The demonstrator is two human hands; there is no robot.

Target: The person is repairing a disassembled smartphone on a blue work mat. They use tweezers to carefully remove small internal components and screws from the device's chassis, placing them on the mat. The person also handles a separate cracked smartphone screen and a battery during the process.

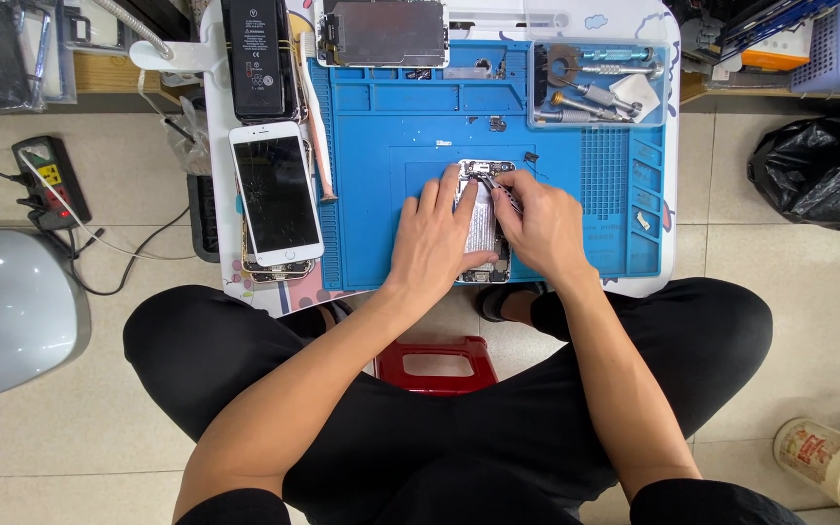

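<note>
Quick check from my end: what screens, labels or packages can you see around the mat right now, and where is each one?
White phone: left of the blue mat, dark cracked screen up.
Black battery: above that phone, white label patch.
Detached screen panel: top edge of the mat, grey metal back up.
Opened phone: mat centre, under left hand and right hand.
Printed can: floor, lower right, cream and red.

An open phone (pixel 483 228) lies flat on the blue mat (pixel 391 146), its silver insides facing up. A thin tool (pixel 500 192) with a dark tip touches its top end.
</note>
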